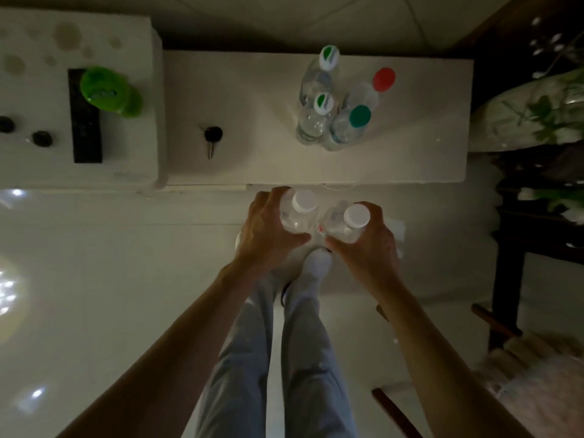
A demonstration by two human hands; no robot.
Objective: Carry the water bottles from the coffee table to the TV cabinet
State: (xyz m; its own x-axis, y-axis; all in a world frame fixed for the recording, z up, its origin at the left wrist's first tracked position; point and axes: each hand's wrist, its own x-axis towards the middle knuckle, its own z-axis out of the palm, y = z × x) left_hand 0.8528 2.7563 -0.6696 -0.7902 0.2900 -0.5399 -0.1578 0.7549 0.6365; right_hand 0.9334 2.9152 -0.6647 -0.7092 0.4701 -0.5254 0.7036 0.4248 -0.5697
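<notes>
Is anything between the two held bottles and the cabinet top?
Nothing visible. The left hand holds the left bottle, the right hand the right bottle, just short of the cabinet; its near strip is bare. Four bottles stand farther back, keys to the left.

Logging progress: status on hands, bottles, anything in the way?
Left hand grips left bottle, right hand grips right bottle. Four bottles stand on white top. Keys lie well left of them.
</notes>
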